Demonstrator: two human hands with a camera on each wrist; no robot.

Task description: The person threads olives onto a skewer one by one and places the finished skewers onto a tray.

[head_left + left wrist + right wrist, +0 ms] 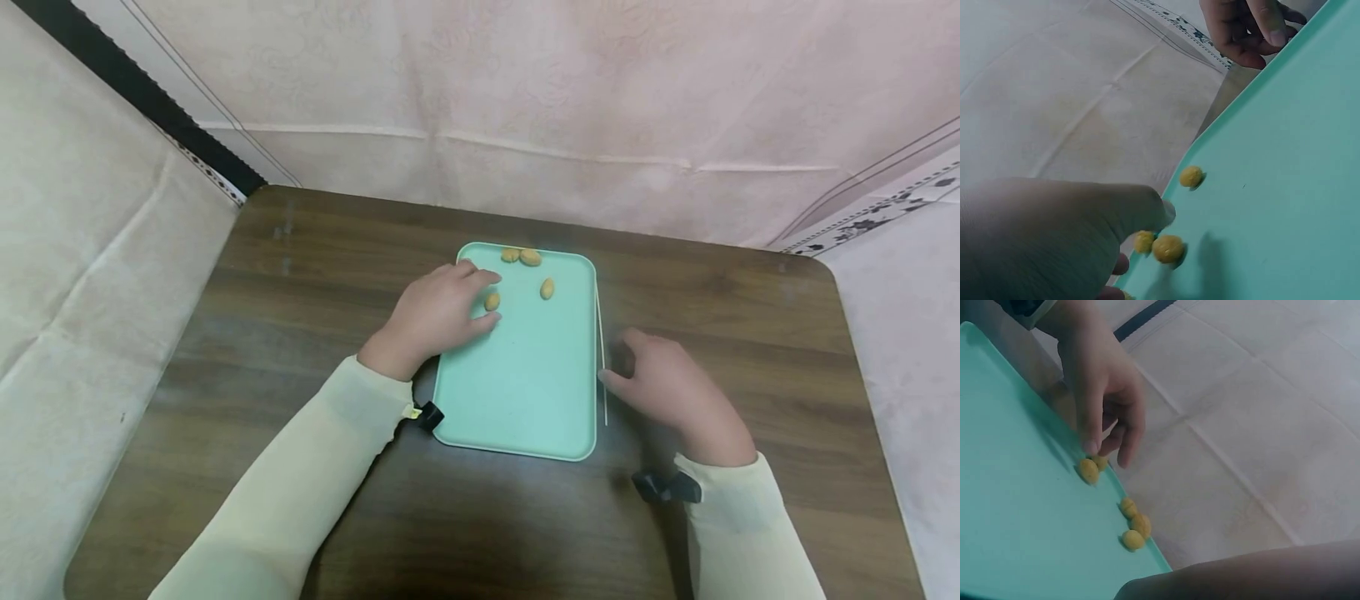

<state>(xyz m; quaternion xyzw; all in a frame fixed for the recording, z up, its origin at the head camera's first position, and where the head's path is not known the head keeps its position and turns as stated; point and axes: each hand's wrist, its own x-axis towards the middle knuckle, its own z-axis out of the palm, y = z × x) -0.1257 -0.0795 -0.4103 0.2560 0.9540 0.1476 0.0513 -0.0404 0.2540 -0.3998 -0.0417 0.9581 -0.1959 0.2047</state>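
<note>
A mint-green tray [525, 383] holds several small yellow-brown nut-like pieces near its far end. My left hand [442, 308] reaches over the tray's left edge, thumb and fingers apart on either side of one piece [492, 302]; contact cannot be told. Two pieces [530, 257] lie together at the far edge, with another piece [547, 288] to their right. Along the tray's right side lies a thin pale stick [605, 408]. My right hand [671, 379] is beside it, thumb tip at the stick, fingers loosely bent and apart from the thumb. In the right wrist view, more pieces [1133, 539] sit along the edge.
The tray lies on a dark brown wooden table [315, 275]. Pale patterned cloth [562, 100] hangs behind the table and at both sides. A black wrist strap piece [429, 416] is by my left sleeve, another piece [666, 487] by my right.
</note>
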